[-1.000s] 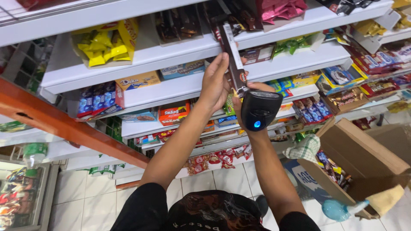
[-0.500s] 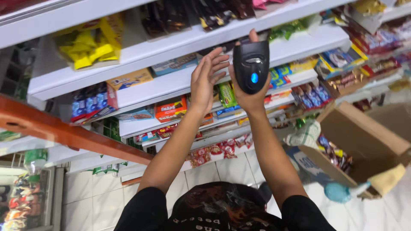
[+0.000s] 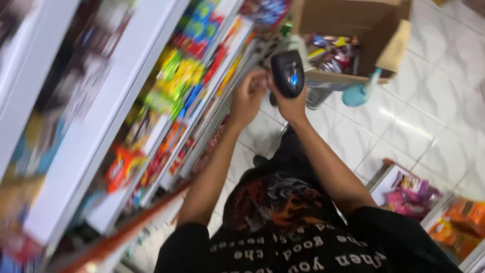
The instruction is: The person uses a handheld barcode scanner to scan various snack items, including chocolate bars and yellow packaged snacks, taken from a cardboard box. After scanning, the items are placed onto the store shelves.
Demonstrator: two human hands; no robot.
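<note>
Hemmed at nine o'clock by blurred white shelves (image 3: 108,116) of bright snack packets, open pale tiled floor (image 3: 429,116) at three o'clock. Gripped upright in the right hand (image 3: 292,103): a black handheld scanner (image 3: 287,74) with a glowing blue light, left hand (image 3: 248,97) curled just beside it, hold unclear. Farther at one o'clock, an open cardboard box (image 3: 374,25) of wrapped sweets.

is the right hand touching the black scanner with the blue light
Touching. The head view shows the right hand wrapped around the lower part of the black scanner, its fingers closed on the handle with no gap.
</note>
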